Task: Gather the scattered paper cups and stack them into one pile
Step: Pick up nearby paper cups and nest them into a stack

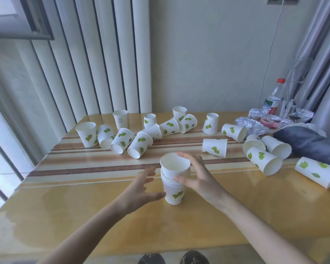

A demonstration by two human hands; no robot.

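Observation:
A stack of white paper cups with green leaf prints (174, 187) stands upright near the middle of the table. My right hand (196, 176) is curled around the top cup of the stack, thumb at the front and fingers over the far rim. Just left of the stack is my left hand (141, 189), fingers spread, its thumb touching the bottom cup. Several loose cups lie scattered behind: a cluster at the back left (122, 141), one on its side at centre right (214, 147), and a group at the right (263, 159).
The table (84, 197) has a glossy yellow top with brown stripes. At the back right stand a plastic bottle (273, 100), crumpled foil (251, 124), a pink object (269, 122) and a dark cushion (309, 143). A radiator and a window stand at the left.

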